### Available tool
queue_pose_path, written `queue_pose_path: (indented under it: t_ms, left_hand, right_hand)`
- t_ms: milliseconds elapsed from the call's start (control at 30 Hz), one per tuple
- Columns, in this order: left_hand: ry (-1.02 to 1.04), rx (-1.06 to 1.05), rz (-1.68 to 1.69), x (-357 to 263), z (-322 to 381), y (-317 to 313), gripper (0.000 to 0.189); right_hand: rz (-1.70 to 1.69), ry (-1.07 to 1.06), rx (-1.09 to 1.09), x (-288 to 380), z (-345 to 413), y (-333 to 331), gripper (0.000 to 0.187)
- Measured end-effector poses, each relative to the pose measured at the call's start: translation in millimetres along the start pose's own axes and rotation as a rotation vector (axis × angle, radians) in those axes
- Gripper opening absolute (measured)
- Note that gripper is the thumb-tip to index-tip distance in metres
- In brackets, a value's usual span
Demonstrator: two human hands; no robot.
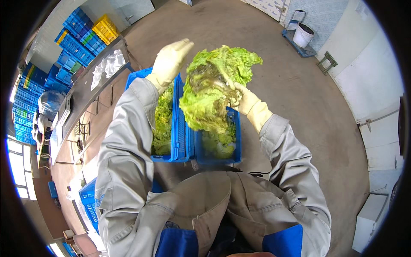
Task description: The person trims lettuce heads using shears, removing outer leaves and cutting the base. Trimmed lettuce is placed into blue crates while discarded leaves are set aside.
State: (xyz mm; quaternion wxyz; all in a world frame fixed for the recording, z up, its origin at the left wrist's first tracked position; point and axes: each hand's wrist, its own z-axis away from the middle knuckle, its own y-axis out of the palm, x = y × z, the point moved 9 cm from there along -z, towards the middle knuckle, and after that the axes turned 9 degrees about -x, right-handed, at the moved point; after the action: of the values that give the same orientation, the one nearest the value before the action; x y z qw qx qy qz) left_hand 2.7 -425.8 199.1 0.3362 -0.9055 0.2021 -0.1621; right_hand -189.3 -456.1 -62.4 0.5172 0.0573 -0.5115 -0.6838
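Observation:
My right hand [249,101], in a pale rubber glove, grips a large head of leafy green lettuce [212,93] by its stem end. Brown, wilted patches show on its leaves, and parts of it are blurred. My left hand [170,62], gloved the same way, is raised left of the lettuce, apart from it; its fingers are extended close together and nothing shows in them. Beneath that hand stands a blue plastic crate [175,128] with leafy greens [163,125] inside. Under the lettuce, a smaller blue crate [238,141] holds loose green leaves [221,143].
A long dark-topped table [91,85] with white plastic bags [107,67] runs along the left. Behind it rise stacks of blue crates [75,48] and yellow crates [106,29]. A hand trolley [303,51] carrying a white bucket [302,36] stands far right, near the wall.

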Motion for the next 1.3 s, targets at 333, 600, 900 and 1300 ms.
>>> queue_pose_path:
  t_ms: [333, 600, 900, 1300]
  left_hand:
    - [-1.762, -0.288, 1.381, -32, 264, 64, 0.063]
    - [-1.544, -0.326, 1.47, -28, 217, 30, 0.038]
    - [-1.413, -0.245, 0.408, 40, 263, 42, 0.059]
    - [-0.1, 0.129, 0.075, -90, 80, 87, 0.041]
  right_hand:
    - [-0.139, -0.003, -0.109, -40, 0, 29, 0.04]
    - [-0.079, 0.053, 0.124, -24, -2, 38, 0.045]
    - [0.025, -0.219, -0.075, -2, -17, 39, 0.034]
    - [-0.082, -0.44, -0.391, -5, -37, 1, 0.038]
